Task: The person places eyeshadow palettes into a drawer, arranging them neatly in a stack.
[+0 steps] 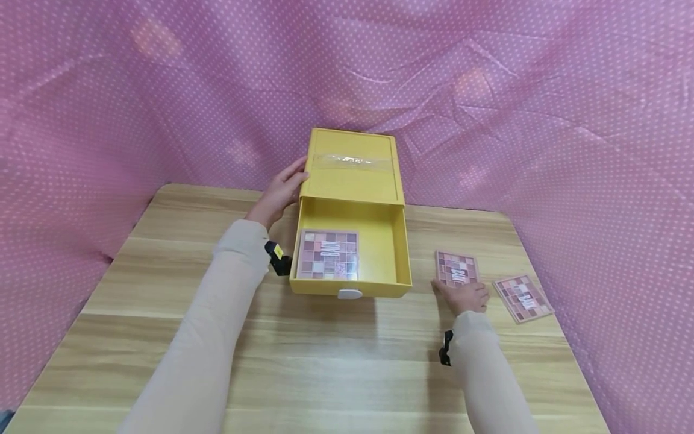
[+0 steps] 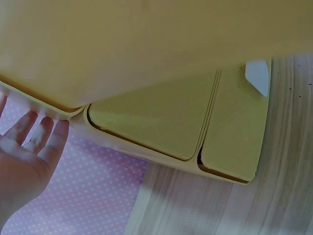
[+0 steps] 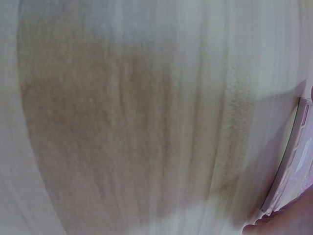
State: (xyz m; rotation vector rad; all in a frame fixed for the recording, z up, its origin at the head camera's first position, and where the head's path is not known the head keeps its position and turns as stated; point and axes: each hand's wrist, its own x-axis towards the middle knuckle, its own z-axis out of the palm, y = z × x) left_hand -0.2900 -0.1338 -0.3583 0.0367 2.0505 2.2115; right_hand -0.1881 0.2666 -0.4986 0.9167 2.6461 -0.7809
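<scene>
A yellow drawer box (image 1: pixel 355 166) stands at the back of the table, its drawer (image 1: pixel 403 241) pulled out toward me. My left hand (image 1: pixel 283 191) rests fingertips against the box's left side; the left wrist view shows those fingers (image 2: pixel 57 139) extended along its edge. Inside the drawer, on the left, lies an eyeshadow palette (image 1: pixel 320 259) with a grid of pink and brown squares. To the right of the box my right hand (image 1: pixel 463 297) holds the near end of a second palette (image 1: pixel 455 265), thumb at its left edge. The right wrist view catches only part of this.
A third palette (image 1: pixel 525 299) lies at an angle near the table's right edge. The drawer front carries a white handle (image 1: pixel 349 294). Pink dotted cloth (image 1: pixel 347 72) hangs behind and on both sides of the wooden table (image 1: pixel 325 361).
</scene>
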